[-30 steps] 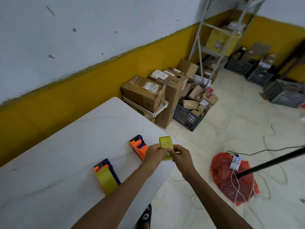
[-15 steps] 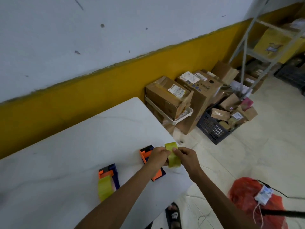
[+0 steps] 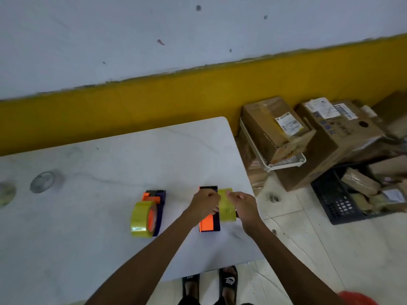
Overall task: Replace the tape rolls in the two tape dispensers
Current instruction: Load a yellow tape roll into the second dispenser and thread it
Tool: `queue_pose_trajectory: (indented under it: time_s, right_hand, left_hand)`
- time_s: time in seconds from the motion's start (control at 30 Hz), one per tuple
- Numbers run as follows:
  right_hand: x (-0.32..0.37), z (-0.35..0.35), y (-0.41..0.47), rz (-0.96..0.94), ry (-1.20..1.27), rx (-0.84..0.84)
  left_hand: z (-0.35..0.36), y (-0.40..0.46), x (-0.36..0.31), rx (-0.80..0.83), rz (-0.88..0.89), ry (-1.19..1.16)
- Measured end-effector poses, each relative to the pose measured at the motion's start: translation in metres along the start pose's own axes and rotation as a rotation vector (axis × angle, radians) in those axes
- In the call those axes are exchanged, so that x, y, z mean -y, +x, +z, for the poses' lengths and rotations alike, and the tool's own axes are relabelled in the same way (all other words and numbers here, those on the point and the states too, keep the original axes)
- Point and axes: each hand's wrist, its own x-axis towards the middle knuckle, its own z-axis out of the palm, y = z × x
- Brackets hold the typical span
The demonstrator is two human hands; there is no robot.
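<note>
A yellow-green tape roll [image 3: 226,205] is gripped from both sides, by my left hand [image 3: 204,203] and my right hand [image 3: 243,205], just above the white table [image 3: 110,164] near its right edge. Right under and left of the roll lies an orange and dark blue tape dispenser [image 3: 209,224], partly hidden by my left hand. A second orange and dark blue dispenser [image 3: 157,200] lies further left, with a yellow-green tape roll [image 3: 142,219] mounted on it.
Two clear, nearly spent tape rolls lie flat at the table's left, one [image 3: 43,182] and another [image 3: 6,193] at the frame edge. Cardboard boxes [image 3: 275,126], a white tray [image 3: 284,165] and a black crate [image 3: 339,201] crowd the floor right of the table. My sandalled feet [image 3: 228,282] stand below the table's near edge.
My head has turned left and down, so the table fills more of the view. Both hands still hold the roll, now lower and close over the right dispenser.
</note>
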Motion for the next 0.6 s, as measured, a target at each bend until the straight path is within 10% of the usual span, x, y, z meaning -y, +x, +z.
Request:
queue_pose_trajectory:
  time_s: [0.27,0.6]
  right_hand:
    - [-0.009,0.01,-0.003,0.133,0.042,0.111]
    - [-0.011,0.023,-0.01,0.218,0.049,0.099]
  left_hand:
    - [-0.025,-0.014,0.049,-0.425,0.155,0.22]
    - [-0.007,-0.026,0.076,-0.264,0.015,0.168]
